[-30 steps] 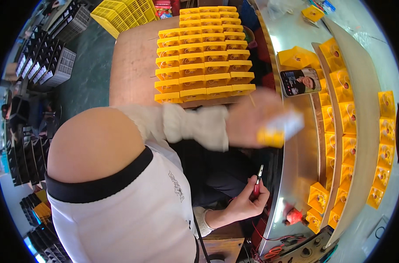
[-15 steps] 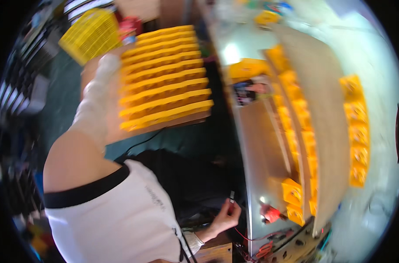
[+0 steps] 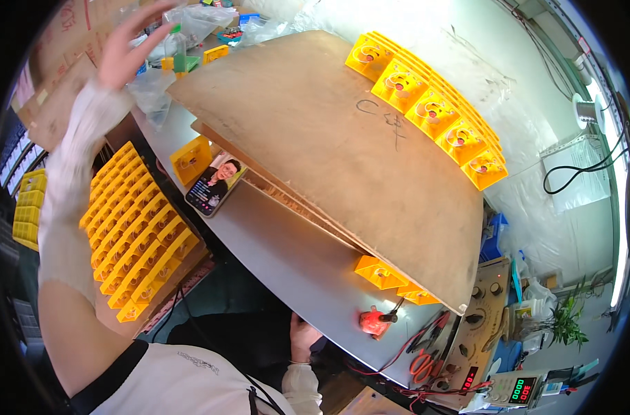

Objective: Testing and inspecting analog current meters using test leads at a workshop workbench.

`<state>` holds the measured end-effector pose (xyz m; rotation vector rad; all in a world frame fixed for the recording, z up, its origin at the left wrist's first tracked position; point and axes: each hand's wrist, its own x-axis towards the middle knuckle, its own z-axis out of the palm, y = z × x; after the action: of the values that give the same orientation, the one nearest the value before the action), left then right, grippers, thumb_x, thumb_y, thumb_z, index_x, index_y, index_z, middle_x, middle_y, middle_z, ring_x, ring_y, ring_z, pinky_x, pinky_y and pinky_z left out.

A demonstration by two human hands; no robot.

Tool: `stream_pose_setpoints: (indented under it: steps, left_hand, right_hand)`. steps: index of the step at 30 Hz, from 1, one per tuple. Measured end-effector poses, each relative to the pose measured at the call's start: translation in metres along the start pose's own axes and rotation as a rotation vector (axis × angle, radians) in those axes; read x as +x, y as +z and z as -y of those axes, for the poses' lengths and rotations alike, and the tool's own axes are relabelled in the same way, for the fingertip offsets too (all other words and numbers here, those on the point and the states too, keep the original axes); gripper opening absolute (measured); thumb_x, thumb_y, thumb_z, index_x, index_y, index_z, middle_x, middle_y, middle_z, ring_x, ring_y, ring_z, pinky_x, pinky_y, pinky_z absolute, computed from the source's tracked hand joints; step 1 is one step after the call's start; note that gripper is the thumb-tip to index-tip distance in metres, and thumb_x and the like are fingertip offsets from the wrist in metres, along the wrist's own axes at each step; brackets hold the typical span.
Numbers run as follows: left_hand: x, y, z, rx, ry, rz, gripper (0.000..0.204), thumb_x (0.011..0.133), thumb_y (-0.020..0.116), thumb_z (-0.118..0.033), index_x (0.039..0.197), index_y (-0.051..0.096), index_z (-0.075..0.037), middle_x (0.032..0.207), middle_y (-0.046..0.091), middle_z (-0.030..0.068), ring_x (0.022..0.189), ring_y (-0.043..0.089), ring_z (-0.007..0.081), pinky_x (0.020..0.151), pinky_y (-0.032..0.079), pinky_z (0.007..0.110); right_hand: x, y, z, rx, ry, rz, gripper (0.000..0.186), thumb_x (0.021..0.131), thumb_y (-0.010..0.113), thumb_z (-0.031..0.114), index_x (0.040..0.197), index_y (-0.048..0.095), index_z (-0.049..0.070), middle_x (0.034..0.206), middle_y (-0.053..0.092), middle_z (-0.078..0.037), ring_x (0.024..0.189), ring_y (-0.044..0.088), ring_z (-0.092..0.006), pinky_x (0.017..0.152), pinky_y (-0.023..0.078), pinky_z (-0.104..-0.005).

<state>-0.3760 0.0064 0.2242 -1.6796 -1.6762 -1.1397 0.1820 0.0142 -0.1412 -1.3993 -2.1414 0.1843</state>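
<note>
My left hand is raised at the far left, blurred, its fingers stretched apart with nothing seen in them. Its fingertips are near a clear bottle with a green cap; whether they touch it I cannot tell. Low down, my right hand is at the table's near edge, its fingers mostly hidden. A wooden board lies over the table, with a row of yellow square cases on its far side, wires inside them. More yellow cases fill a board beneath my left arm.
A phone showing a person leans by a single yellow case on the grey table. Near its right end are a red holder with a black-handled tool, orange-handled scissors and a power supply. Plastic bags lie at the back left.
My view has swung toward the table. My left arm now reaches up at the far left, beyond the board of cases. The small dark stick seen earlier in my right hand no longer shows.
</note>
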Motion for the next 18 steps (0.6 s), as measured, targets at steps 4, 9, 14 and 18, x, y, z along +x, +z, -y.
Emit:
stream_pose_setpoints:
  steps: [4, 9, 14, 18]
  left_hand:
    - [0.163, 0.137, -0.115, -0.226, 0.557, 0.110, 0.020, 0.083, 0.072, -0.008, 0.102, 0.071, -0.002, 0.106, 0.069, 0.0138, 0.098, 0.067, 0.0269, 0.087, 0.052, 0.035]
    - [0.242, 0.265, -0.148, -0.272, 0.516, 0.198, 0.034, 0.082, 0.074, -0.025, 0.107, 0.070, -0.002, 0.109, 0.069, 0.0156, 0.100, 0.066, 0.0296, 0.089, 0.050, 0.040]
    - [0.261, 0.308, -0.144, -0.249, 0.358, 0.434, 0.037, 0.082, 0.074, -0.025, 0.110, 0.069, -0.002, 0.113, 0.067, 0.0158, 0.104, 0.063, 0.0299, 0.091, 0.049, 0.040]
    - [0.267, 0.313, -0.141, -0.195, 0.231, 0.615, 0.040, 0.081, 0.074, -0.025, 0.113, 0.067, -0.002, 0.116, 0.066, 0.0160, 0.107, 0.062, 0.0301, 0.093, 0.048, 0.040]
  right_hand:
    - [-0.017, 0.028, -0.019, -0.016, 0.007, -0.022, 0.049, 0.080, 0.072, 0.036, 0.118, 0.063, 0.006, 0.118, 0.062, -0.021, 0.106, 0.059, -0.0431, 0.091, 0.047, -0.0516]
    - [-0.033, 0.058, -0.041, -0.087, -0.035, -0.061, 0.050, 0.082, 0.069, 0.038, 0.121, 0.060, 0.006, 0.117, 0.062, -0.021, 0.105, 0.060, -0.0438, 0.088, 0.049, -0.0525]
    - [-0.044, 0.071, -0.050, -0.127, -0.019, -0.075, 0.049, 0.083, 0.069, 0.038, 0.120, 0.061, 0.007, 0.116, 0.063, -0.020, 0.102, 0.061, -0.0436, 0.086, 0.050, -0.0520]
    - [-0.045, 0.072, -0.047, -0.229, -0.138, -0.089, 0.049, 0.084, 0.069, 0.037, 0.122, 0.060, 0.007, 0.115, 0.063, -0.020, 0.102, 0.061, -0.0436, 0.086, 0.050, -0.0518]
